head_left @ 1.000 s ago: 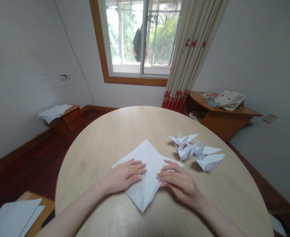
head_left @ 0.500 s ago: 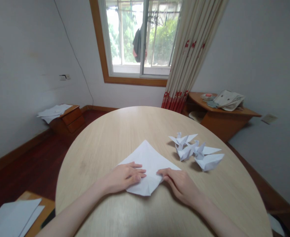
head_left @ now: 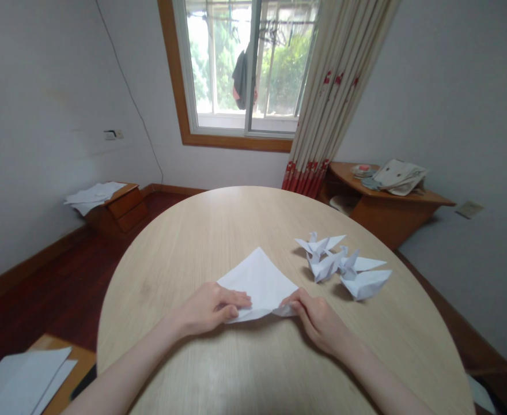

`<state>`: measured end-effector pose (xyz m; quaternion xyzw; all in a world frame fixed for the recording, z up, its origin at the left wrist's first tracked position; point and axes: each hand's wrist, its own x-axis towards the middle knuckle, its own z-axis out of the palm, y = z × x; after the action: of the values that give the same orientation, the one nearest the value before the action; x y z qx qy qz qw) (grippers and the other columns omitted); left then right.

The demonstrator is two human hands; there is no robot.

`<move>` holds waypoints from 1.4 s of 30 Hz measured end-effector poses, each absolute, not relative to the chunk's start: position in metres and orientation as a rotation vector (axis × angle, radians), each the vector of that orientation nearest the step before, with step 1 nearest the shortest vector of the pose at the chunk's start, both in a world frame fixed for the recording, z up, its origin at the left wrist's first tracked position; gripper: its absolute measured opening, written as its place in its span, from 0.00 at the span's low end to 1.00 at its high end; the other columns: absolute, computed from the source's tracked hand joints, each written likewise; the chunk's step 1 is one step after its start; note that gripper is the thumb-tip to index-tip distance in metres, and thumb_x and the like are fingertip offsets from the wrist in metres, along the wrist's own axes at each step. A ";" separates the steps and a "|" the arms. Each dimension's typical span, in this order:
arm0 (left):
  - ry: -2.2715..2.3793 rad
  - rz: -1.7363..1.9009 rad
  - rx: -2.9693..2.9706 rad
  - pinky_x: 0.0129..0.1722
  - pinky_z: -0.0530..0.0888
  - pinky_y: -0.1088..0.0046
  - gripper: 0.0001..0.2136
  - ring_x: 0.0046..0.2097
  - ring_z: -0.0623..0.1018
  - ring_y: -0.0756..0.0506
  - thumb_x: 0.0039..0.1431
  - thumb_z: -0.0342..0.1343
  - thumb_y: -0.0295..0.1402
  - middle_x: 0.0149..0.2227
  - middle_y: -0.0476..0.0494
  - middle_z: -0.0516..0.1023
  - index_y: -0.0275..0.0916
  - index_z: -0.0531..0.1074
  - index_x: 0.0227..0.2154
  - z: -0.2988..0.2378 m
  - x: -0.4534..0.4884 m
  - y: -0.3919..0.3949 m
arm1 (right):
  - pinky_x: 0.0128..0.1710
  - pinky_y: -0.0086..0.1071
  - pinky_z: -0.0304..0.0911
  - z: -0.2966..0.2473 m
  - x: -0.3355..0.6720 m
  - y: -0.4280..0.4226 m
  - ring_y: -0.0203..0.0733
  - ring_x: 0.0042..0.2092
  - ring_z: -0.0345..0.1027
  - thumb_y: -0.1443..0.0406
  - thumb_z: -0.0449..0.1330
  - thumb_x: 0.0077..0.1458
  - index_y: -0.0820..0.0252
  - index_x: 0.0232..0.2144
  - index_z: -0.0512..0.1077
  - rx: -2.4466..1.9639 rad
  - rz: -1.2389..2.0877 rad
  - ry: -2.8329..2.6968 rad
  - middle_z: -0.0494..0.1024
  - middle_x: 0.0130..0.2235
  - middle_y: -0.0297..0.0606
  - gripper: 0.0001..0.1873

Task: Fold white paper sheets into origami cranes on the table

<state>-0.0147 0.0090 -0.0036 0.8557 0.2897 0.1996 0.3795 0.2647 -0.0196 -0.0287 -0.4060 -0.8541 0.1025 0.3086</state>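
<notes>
Lying nearly flat, the left hand (head_left: 212, 308) is steadying the white paper sheet (head_left: 260, 282) on the tabletop (head_left: 171, 248), left of the origami cranes (head_left: 348, 266); the right hand (head_left: 316, 317), apart from the left, is pinching the sheet's right side. Neatness is probably depending on lining up the near edge before creasing.

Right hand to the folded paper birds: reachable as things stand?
Likely yes: the folded paper birds sit near the right hand, only bare tabletop between. It grips the white sheet, though, so would need to release first.
</notes>
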 end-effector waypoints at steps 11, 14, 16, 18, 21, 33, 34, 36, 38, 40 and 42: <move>0.754 0.449 2.289 0.55 0.66 0.58 0.43 0.47 0.79 0.37 0.55 0.27 0.67 0.45 0.40 0.80 0.42 0.74 0.51 -0.006 -0.017 0.011 | 0.25 0.31 0.64 -0.031 0.267 -0.019 0.42 0.26 0.72 0.61 0.40 0.69 0.59 0.34 0.67 -1.039 0.255 -2.253 0.76 0.26 0.39 0.19; 0.786 0.522 2.290 0.47 0.72 0.61 0.43 0.45 0.79 0.36 0.51 0.34 0.69 0.46 0.39 0.80 0.42 0.71 0.55 -0.007 -0.019 0.012 | 0.26 0.31 0.65 -0.032 0.267 -0.019 0.42 0.26 0.72 0.61 0.39 0.69 0.58 0.35 0.68 -1.059 0.263 -2.225 0.76 0.27 0.39 0.19; 0.774 0.587 2.308 0.43 0.73 0.64 0.43 0.42 0.80 0.38 0.48 0.43 0.69 0.43 0.40 0.81 0.42 0.69 0.56 -0.007 -0.021 0.012 | 0.25 0.31 0.64 -0.032 0.267 -0.019 0.41 0.25 0.71 0.60 0.39 0.69 0.58 0.35 0.67 -1.065 0.241 -2.180 0.75 0.26 0.38 0.19; 0.747 0.668 2.341 0.42 0.74 0.67 0.39 0.40 0.80 0.41 0.48 0.51 0.65 0.41 0.42 0.81 0.41 0.69 0.56 -0.006 -0.021 0.010 | 0.23 0.30 0.63 -0.031 0.266 -0.018 0.40 0.24 0.69 0.59 0.39 0.69 0.57 0.33 0.66 -1.053 0.203 -2.123 0.74 0.25 0.36 0.19; 0.775 0.797 2.398 0.38 0.75 0.73 0.29 0.34 0.80 0.46 0.57 0.55 0.54 0.36 0.45 0.82 0.41 0.69 0.56 -0.006 -0.019 0.007 | 0.22 0.28 0.62 -0.029 0.263 -0.017 0.38 0.22 0.68 0.60 0.40 0.69 0.56 0.31 0.64 -1.029 0.151 -2.051 0.72 0.23 0.34 0.18; 1.095 1.003 2.464 0.41 0.75 0.74 0.19 0.44 0.80 0.46 0.69 0.44 0.39 0.49 0.42 0.78 0.44 0.60 0.61 -0.022 -0.010 0.008 | 0.37 0.31 0.71 -0.036 0.253 -0.015 0.43 0.40 0.77 0.65 0.47 0.66 0.58 0.50 0.63 -1.081 0.124 -1.967 0.79 0.42 0.43 0.13; 1.125 0.996 2.465 0.42 0.75 0.73 0.20 0.45 0.79 0.46 0.69 0.44 0.39 0.50 0.43 0.77 0.45 0.57 0.62 -0.022 -0.008 0.008 | 0.41 0.34 0.71 -0.037 0.253 -0.014 0.44 0.45 0.75 0.65 0.47 0.65 0.58 0.53 0.61 -1.088 0.107 -1.969 0.78 0.47 0.45 0.15; 1.158 0.996 2.487 0.44 0.75 0.70 0.23 0.47 0.78 0.45 0.69 0.43 0.38 0.50 0.42 0.76 0.45 0.51 0.64 -0.023 -0.006 0.009 | 0.49 0.39 0.68 -0.038 0.251 -0.013 0.46 0.54 0.69 0.65 0.48 0.65 0.58 0.59 0.56 -1.095 0.047 -1.988 0.72 0.55 0.48 0.21; 1.167 1.027 2.531 0.47 0.75 0.68 0.24 0.49 0.76 0.44 0.69 0.43 0.37 0.52 0.41 0.73 0.45 0.48 0.65 -0.024 -0.005 0.009 | 0.54 0.44 0.64 -0.038 0.250 -0.013 0.47 0.60 0.62 0.66 0.48 0.65 0.57 0.63 0.51 -1.082 -0.038 -2.024 0.66 0.60 0.48 0.25; 1.151 1.067 2.596 0.48 0.74 0.66 0.23 0.52 0.74 0.44 0.69 0.43 0.34 0.56 0.39 0.69 0.46 0.49 0.65 -0.023 -0.004 0.010 | 0.57 0.46 0.60 -0.037 0.248 -0.013 0.47 0.63 0.55 0.67 0.47 0.65 0.55 0.65 0.47 -1.051 -0.126 -2.086 0.62 0.62 0.47 0.28; 1.100 1.104 2.680 0.49 0.73 0.65 0.22 0.54 0.72 0.44 0.69 0.41 0.31 0.59 0.38 0.64 0.47 0.52 0.64 -0.022 -0.003 0.010 | 0.58 0.48 0.58 -0.036 0.247 -0.014 0.47 0.64 0.52 0.70 0.46 0.65 0.54 0.66 0.46 -1.021 -0.207 -2.157 0.61 0.63 0.46 0.30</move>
<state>-0.0033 0.0096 -0.0225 0.8643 0.3546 0.3560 0.0209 0.2468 -0.0137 -0.0355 -0.3969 -0.8385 -0.0806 0.3646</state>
